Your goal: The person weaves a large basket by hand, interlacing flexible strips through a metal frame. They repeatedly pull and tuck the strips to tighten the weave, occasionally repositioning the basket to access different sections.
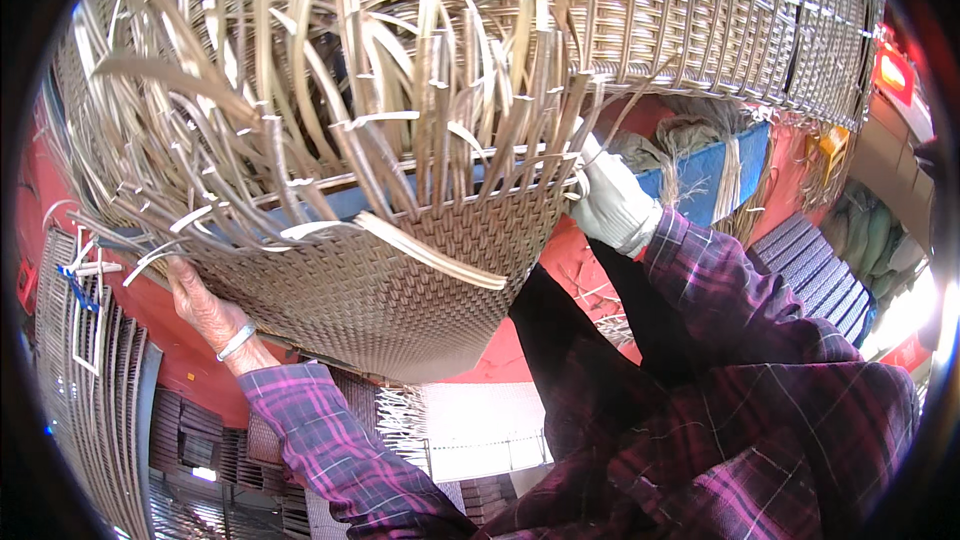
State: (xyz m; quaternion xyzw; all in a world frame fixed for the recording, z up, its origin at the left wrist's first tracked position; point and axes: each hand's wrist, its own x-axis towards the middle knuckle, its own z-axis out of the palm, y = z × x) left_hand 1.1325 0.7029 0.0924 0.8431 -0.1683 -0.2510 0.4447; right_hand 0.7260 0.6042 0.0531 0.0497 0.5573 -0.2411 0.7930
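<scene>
Weave [400, 285] hangs between both hands, loose strands [275, 160] rising along its upper edge. The bare left hand [207, 308] has its grip closed on the left side, fingertips partly hidden; the gloved right hand's [612, 202] grip is closed at the right corner. Holding opposite sides probably serves to steady the piece, and the glove perhaps guards against rough ends. Behind, larger wickerwork [690, 30] fills the top. Beyond the right hand, a blue container [703, 192] sits near the red floor [210, 375].
</scene>
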